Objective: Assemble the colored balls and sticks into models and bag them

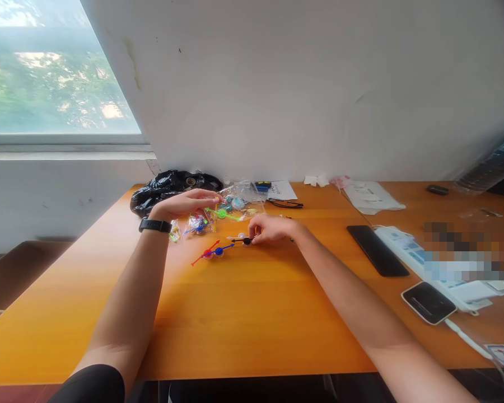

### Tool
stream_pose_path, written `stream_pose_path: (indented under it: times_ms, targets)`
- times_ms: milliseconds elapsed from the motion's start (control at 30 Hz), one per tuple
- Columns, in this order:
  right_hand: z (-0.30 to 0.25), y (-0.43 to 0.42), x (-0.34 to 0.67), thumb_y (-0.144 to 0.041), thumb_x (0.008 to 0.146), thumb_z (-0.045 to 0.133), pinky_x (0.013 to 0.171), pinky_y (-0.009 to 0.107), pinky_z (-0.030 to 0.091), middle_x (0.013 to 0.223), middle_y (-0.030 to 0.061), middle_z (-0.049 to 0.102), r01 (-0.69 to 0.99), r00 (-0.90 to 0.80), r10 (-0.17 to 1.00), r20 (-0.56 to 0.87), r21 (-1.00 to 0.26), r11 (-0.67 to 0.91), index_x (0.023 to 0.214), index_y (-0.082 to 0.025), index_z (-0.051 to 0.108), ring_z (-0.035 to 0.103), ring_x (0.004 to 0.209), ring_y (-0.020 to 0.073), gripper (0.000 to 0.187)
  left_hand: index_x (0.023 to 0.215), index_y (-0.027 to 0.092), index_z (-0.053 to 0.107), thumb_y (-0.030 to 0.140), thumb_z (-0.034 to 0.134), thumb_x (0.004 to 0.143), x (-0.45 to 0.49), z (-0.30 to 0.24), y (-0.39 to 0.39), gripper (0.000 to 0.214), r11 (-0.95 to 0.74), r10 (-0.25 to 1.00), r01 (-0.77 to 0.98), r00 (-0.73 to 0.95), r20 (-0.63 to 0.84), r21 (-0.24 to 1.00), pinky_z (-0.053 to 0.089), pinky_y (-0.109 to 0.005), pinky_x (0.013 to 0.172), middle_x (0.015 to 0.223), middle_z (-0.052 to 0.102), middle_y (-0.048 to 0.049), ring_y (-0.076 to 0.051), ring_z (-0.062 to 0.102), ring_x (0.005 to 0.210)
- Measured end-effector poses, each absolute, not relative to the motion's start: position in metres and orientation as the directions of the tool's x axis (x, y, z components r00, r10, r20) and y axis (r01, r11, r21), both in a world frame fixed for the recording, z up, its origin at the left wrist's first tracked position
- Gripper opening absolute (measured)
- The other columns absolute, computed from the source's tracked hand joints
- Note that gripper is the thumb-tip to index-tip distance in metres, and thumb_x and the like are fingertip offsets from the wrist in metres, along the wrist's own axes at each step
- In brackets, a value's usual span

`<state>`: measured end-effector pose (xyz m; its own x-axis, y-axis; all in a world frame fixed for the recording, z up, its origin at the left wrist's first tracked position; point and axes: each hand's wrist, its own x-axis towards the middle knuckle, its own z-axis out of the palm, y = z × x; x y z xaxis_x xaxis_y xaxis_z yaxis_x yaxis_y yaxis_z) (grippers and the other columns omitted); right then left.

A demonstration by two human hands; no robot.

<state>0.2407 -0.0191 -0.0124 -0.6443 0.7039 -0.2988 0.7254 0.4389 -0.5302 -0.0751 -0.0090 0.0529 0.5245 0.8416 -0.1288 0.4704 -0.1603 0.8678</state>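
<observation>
Bent over the wooden table, my right hand [271, 229] has its fingertips closed on a small black arrow spinner [246, 241]. A whitish spinner [241, 236] lies right behind it, partly hidden. To the left, a red arrow spinner [207, 254] and a blue arrow spinner [219, 251] rest side by side on the wood. My left hand [187, 204], palm down with fingers stretched out, is over clear plastic bags of small coloured parts [199, 225]. Just beyond its fingertips is a green arrow spinner [222, 213]; whether they touch it I cannot tell.
A black plastic bag [168, 187] lies at the back left, near a paper sheet [282, 190] and black cord [285, 204]. On the right are a dark phone [377, 250], a white power strip [407, 257], a white-edged device [428, 303] and its cable [468, 338].
</observation>
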Motion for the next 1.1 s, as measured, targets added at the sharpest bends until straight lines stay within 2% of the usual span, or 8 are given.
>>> stream_pose_path:
  times_ms: [167,367,533,633,800,900,1000,1100]
  targets:
    - [-0.011,-0.019,0.239,-0.045,0.082,0.081,0.064,0.024,0.042,0.092,0.0022,0.076,0.68,-0.68,0.667,-0.305,-0.602,0.418,0.091,-0.02,0.076,0.066,0.081,0.017,0.027,0.129,0.025,0.078,0.059,0.077,0.09,-0.076,0.052,-0.008,0.052,-0.146,0.836,0.461,0.53,-0.14,0.875,0.056,-0.026,0.079,0.128,0.075,-0.0115,-0.024,0.069,0.109]
    - [-0.012,-0.018,0.239,-0.039,0.078,0.085,0.062,0.023,0.042,0.096,0.0041,0.076,0.687,-0.647,0.715,-0.267,-0.611,0.394,0.093,-0.02,0.079,0.066,0.081,0.0172,0.025,0.127,0.024,0.079,0.056,0.075,0.091,-0.075,0.054,-0.009,0.048,-0.161,0.833,0.463,0.538,-0.132,0.872,0.056,-0.027,0.082,0.127,0.074,-0.0114,-0.026,0.067,0.115]
    - [-0.006,-0.015,0.242,-0.035,0.086,0.077,0.069,0.024,0.045,0.096,0.0056,0.077,0.655,-0.677,0.707,-0.203,-0.603,0.454,0.095,-0.018,0.08,0.065,0.082,0.0175,0.019,0.124,0.023,0.079,0.056,0.075,0.091,-0.075,0.057,-0.012,0.047,-0.163,0.836,0.438,0.538,-0.112,0.884,0.058,-0.027,0.081,0.127,0.074,-0.0122,-0.025,0.067,0.113]
    - [0.006,-0.016,0.249,-0.031,0.09,0.07,0.071,0.026,0.045,0.095,0.0051,0.077,0.626,-0.692,0.706,-0.151,-0.611,0.483,0.095,-0.018,0.079,0.064,0.081,0.0177,0.016,0.122,0.022,0.079,0.057,0.076,0.091,-0.076,0.056,-0.01,0.047,-0.161,0.836,0.392,0.543,-0.087,0.906,0.058,-0.026,0.077,0.123,0.074,-0.0124,-0.022,0.068,0.102]
    - [0.021,-0.019,0.256,-0.026,0.097,0.055,0.07,0.027,0.042,0.095,0.0042,0.071,0.698,-0.531,0.847,-0.02,-0.576,0.425,0.108,-0.018,0.07,0.059,0.077,0.0166,0.02,0.125,0.021,0.077,0.057,0.076,0.092,-0.077,0.055,-0.007,0.049,-0.126,0.864,0.311,0.502,-0.05,0.942,0.057,-0.024,0.071,0.113,0.072,-0.0106,-0.015,0.066,0.084]
    - [0.018,-0.021,0.251,-0.024,0.1,0.049,0.065,0.027,0.038,0.092,0.0033,0.068,0.799,-0.388,0.92,-0.06,-0.52,0.303,0.114,-0.021,0.062,0.056,0.073,0.0172,0.019,0.122,0.02,0.078,0.056,0.076,0.092,-0.077,0.055,-0.007,0.047,-0.14,0.861,0.321,0.507,-0.045,0.937,0.056,-0.022,0.071,0.116,0.072,-0.0117,-0.016,0.066,0.089]
    - [0.008,-0.023,0.24,-0.034,0.101,0.052,0.061,0.028,0.036,0.094,0.0051,0.068,0.858,-0.319,0.939,-0.13,-0.461,0.227,0.107,-0.022,0.057,0.058,0.076,0.019,0.014,0.121,0.02,0.078,0.057,0.075,0.093,-0.077,0.054,-0.006,0.046,-0.145,0.859,0.324,0.511,-0.044,0.935,0.056,-0.022,0.07,0.115,0.072,-0.0117,-0.016,0.066,0.089]
    - [-0.002,-0.027,0.229,-0.05,0.096,0.063,0.06,0.028,0.036,0.099,0.0073,0.071,0.876,-0.341,0.923,-0.179,-0.417,0.243,0.1,-0.022,0.057,0.062,0.079,0.0211,0.028,0.123,0.021,0.077,0.057,0.075,0.094,-0.078,0.053,-0.006,0.047,-0.129,0.853,0.317,0.519,-0.058,0.94,0.057,-0.022,0.069,0.114,0.071,-0.0107,-0.015,0.065,0.085]
